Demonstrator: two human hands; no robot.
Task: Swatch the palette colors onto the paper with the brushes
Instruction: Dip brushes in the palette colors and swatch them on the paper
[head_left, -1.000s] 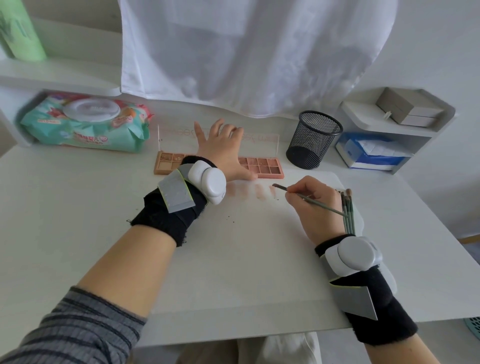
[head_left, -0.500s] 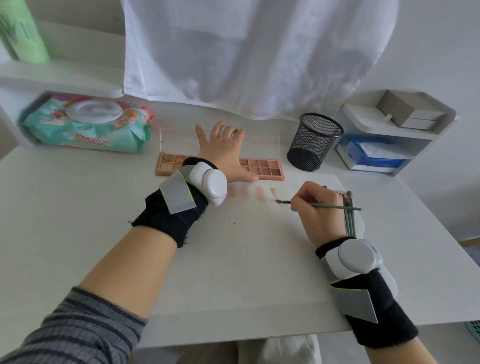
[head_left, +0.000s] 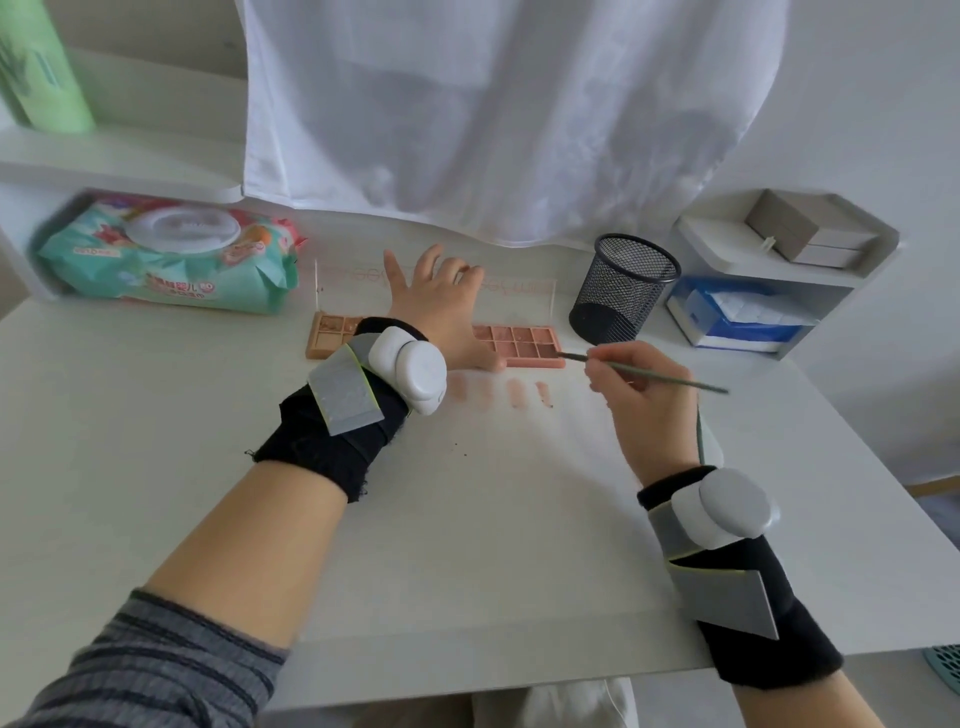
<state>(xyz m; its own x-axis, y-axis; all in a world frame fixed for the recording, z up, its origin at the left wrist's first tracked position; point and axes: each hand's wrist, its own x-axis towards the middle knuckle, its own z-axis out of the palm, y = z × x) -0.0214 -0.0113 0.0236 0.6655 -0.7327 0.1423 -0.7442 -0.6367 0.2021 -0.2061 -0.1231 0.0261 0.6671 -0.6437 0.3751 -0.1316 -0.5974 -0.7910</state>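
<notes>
A pink eyeshadow palette (head_left: 524, 345) lies open at the far edge of the white paper (head_left: 467, 519). My left hand (head_left: 441, 306) rests flat on the palette's middle, fingers spread, hiding its centre pans. My right hand (head_left: 641, 395) pinches a thin green brush (head_left: 670, 380), whose tip reaches the palette's right end. More brushes (head_left: 700, 439) lie on the paper behind that hand, mostly hidden. Several pink swatches (head_left: 514, 393) sit in a row on the paper just below the palette.
A black mesh pen cup (head_left: 623, 288) stands right of the palette. A pack of wet wipes (head_left: 166, 254) lies at the back left. A white shelf unit (head_left: 769, 270) with boxes and a blue tissue pack sits at the back right. White cloth (head_left: 493, 114) hangs behind.
My right hand lifted the brush from the rightmost swatch on the paper up to the palette's right end. My left hand stayed on the palette.
</notes>
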